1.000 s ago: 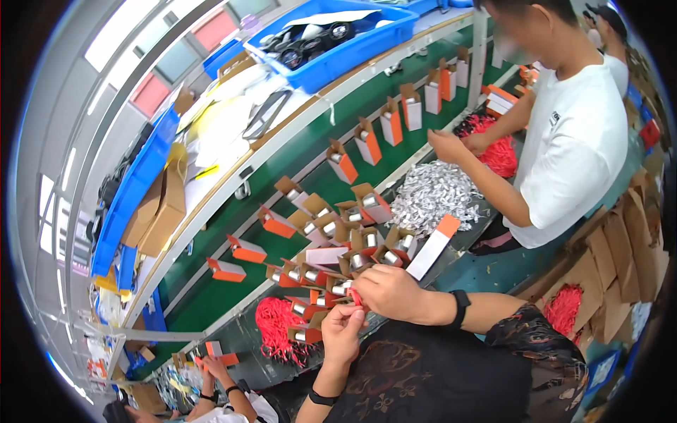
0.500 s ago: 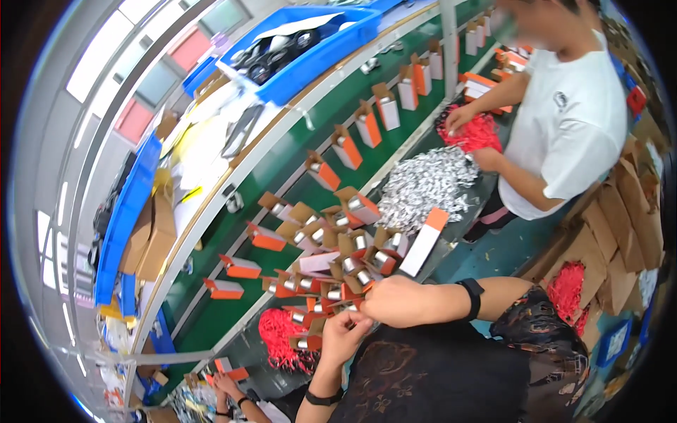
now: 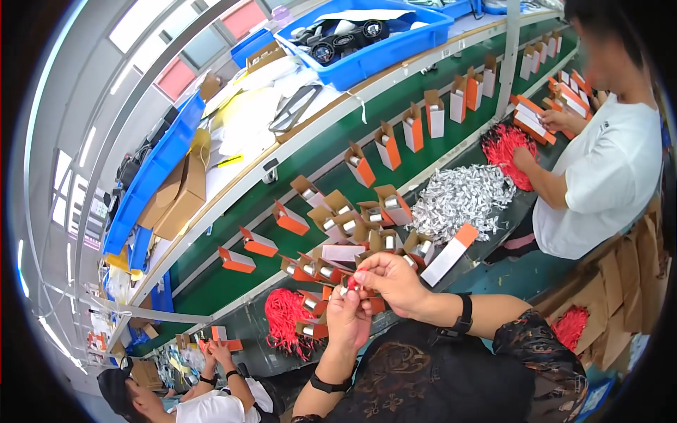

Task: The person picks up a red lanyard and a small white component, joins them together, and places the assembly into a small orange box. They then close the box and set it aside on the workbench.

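Observation:
My left hand [image 3: 348, 319] and my right hand [image 3: 392, 280] meet over the near edge of the green conveyor belt [image 3: 331, 151]. Together they pinch a small red item [image 3: 352, 283] between the fingertips. Just past my hands lies a cluster of small open orange-and-white boxes [image 3: 345, 229], each with a silver cylinder inside. One closed box [image 3: 449, 254] lies to the right of my right hand. A heap of red strings [image 3: 285, 314] sits left of my left hand.
A pile of silver foil packets [image 3: 462, 201] and a second red heap [image 3: 504, 151] lie further right, where a person in a white shirt [image 3: 610, 187] handles boxes. Another person [image 3: 204, 395] works at lower left. Blue bins [image 3: 367, 35] and cardboard [image 3: 180, 194] sit on the shelf above.
The view has swung so the belt sits a little differently. My hands have come together, raised slightly, holding the small red item; the person in white has reached over the red heap.

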`<action>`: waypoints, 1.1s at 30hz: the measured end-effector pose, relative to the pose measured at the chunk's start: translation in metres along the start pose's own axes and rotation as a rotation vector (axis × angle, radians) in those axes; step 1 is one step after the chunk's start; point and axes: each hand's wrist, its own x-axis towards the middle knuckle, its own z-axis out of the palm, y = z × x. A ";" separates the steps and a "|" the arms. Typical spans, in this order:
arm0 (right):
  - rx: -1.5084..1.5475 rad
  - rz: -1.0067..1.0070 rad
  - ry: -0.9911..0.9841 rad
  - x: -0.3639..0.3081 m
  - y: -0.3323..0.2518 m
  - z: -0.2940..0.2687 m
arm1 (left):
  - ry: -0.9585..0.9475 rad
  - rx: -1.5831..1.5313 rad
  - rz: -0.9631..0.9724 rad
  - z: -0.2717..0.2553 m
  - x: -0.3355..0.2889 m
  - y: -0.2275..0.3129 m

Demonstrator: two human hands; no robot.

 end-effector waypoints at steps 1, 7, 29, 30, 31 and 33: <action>0.035 0.071 -0.030 0.001 -0.001 0.001 | -0.002 -0.036 -0.006 -0.006 0.001 -0.004; -0.191 0.412 -0.364 0.014 -0.027 -0.009 | -0.087 0.164 0.025 -0.022 -0.001 0.006; -1.799 -0.491 -0.351 0.037 0.022 0.032 | -0.128 0.609 0.072 -0.072 0.013 0.020; -1.817 -0.498 -0.320 0.040 0.028 0.033 | -0.135 0.594 0.085 -0.073 0.015 0.021; -1.826 -0.476 -0.297 0.042 0.031 0.030 | -0.139 0.579 0.098 -0.074 0.018 0.022; -1.882 -0.505 -0.309 0.045 0.038 0.028 | -0.157 0.521 0.022 -0.075 0.020 0.030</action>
